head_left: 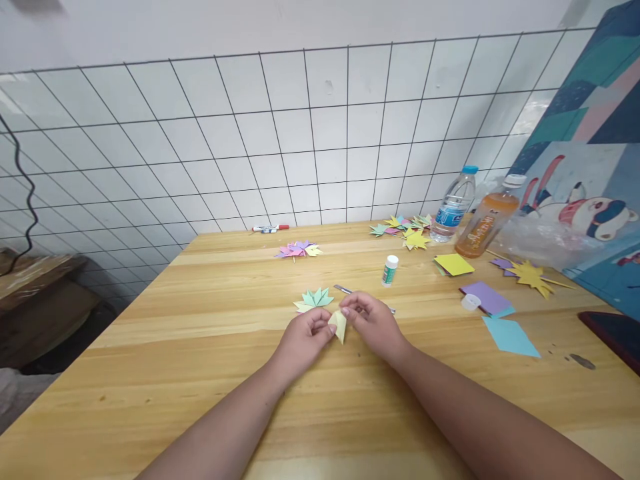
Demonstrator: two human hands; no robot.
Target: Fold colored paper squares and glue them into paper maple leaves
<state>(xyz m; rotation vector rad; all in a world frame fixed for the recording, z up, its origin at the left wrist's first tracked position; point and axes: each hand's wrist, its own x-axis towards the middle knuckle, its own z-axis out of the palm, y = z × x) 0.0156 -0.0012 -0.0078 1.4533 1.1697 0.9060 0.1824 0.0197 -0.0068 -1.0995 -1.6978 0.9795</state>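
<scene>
Between my two hands is a small pale-yellow piece of folded paper, its narrow tip pointing down toward me. My left hand pinches its left side with thumb and fingers. At the upper right edge, my right hand grips the same piece between thumb and fingertips. Just beyond the left hand lies a fan of mint-green and pale-yellow folded paper. A thin metal cutter lies partly hidden behind the right hand. Farther back stands a white-capped glue stick.
Markers and a pink-purple paper flower lie toward the back. At right are a water bottle, an orange drink bottle, yellow paper squares, purple paper, a blue sheet, a white cap and a dark device.
</scene>
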